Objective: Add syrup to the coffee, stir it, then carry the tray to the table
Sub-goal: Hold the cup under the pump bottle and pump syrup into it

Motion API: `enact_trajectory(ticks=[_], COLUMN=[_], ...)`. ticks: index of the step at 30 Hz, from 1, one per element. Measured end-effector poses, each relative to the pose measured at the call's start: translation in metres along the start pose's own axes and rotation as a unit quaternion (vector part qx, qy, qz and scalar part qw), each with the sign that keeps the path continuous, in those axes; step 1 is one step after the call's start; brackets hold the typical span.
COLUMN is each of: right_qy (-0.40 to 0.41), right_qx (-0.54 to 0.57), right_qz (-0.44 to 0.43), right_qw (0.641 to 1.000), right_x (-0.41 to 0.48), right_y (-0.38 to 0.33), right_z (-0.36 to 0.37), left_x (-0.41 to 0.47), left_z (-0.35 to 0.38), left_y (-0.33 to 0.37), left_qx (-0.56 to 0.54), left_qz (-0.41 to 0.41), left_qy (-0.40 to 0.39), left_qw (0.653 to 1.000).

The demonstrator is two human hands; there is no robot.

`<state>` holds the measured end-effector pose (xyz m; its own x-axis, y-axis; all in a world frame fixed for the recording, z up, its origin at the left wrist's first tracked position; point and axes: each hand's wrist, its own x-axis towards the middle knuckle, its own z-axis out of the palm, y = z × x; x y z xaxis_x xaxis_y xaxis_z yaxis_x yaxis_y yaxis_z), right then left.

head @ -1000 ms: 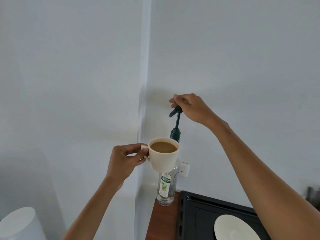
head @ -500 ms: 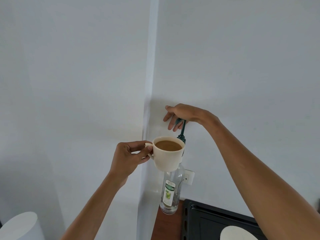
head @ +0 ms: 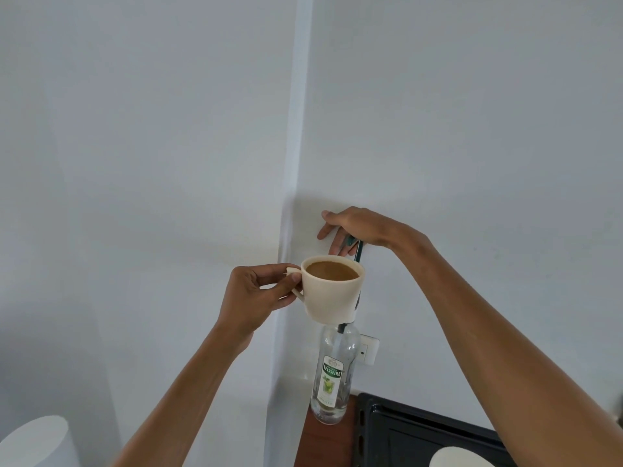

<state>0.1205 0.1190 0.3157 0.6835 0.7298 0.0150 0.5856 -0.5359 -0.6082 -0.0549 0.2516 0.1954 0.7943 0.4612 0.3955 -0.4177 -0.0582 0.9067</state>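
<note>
left hand [head: 258, 298]: pinches the handle of the cup between thumb and fingers, holding it up in the air, level.
cup [head: 332, 294]: cream coloured, full of light brown coffee, just right of the left hand and just below the right hand; it hides the bottle's neck.
right hand [head: 357, 227]: palm down on the pump head, fingers spread and loosely draped over it, not closed round anything.
pump [head: 358, 248]: dark green, only a short piece of stem and head shows under the right hand's fingers, behind the cup's far rim.
syrup bottle [head: 332, 375]: clear glass with a white and green label, upright on the wooden counter [head: 328, 446], straight below the cup and the right hand.
tray [head: 404, 436]: black, on the counter below the right forearm, just right of the bottle.
saucer [head: 462, 459]: white, on the tray, cut by the bottom edge.
wall socket [head: 368, 348]: white, behind the bottle's shoulder.
</note>
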Motion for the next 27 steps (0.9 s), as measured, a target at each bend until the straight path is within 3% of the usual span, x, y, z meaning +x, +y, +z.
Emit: enact_trajectory(ticks=[16,27], right_qy=[0.054,0.021], right_qx=[-0.007,-0.013], right_qz=[-0.026,0.013], right_qw=[0.998,1.000], right_x=[0.000,-0.004], right_y=[0.006,-0.001], right_z=[0.006,-0.002], left_x=[0.011,0.011], left_z=[0.001,0.006], left_y=[0.002,0.003], left_qx=[0.018,0.024], left_qz=[0.014,0.029], left_qy=[-0.008,-0.026], left_qw=[1.000,0.999])
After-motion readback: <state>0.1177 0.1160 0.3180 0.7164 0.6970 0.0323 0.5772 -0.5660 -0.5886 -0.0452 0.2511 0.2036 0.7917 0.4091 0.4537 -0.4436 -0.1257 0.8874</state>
